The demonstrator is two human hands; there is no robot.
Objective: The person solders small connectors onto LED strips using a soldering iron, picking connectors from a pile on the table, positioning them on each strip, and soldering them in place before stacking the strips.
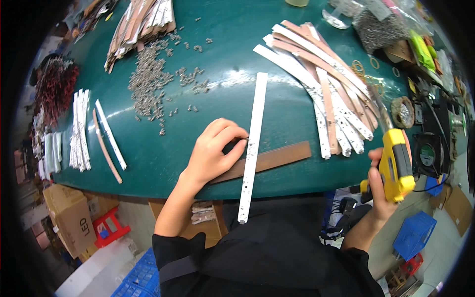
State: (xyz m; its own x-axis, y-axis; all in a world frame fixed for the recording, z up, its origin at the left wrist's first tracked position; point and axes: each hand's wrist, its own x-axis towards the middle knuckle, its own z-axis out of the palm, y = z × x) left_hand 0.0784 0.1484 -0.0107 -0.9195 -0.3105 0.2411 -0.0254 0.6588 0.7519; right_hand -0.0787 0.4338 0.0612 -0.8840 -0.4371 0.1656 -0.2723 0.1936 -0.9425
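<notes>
A white LED strip board (253, 143) lies lengthwise before me, across a brown wooden bar (282, 157). At the board's left edge, my left hand (215, 147) is closed in a pinch on a small dark part (246, 138), too small to make out clearly. My right hand (380, 190) is wrapped round a yellow and black soldering gun (397, 166) at the table's right side. Its metal barrel points up and away, near a stack of white and tan strip boards (341, 109). The gun's tip is apart from the board before me.
Small metal parts (148, 79) lie heaped at the left centre. More strips (141, 24) are piled far left, with others (80, 131) near the left edge. A wire spool (403, 112) and a black fan (428, 154) stand at right. Bagged parts (381, 29) sit far right.
</notes>
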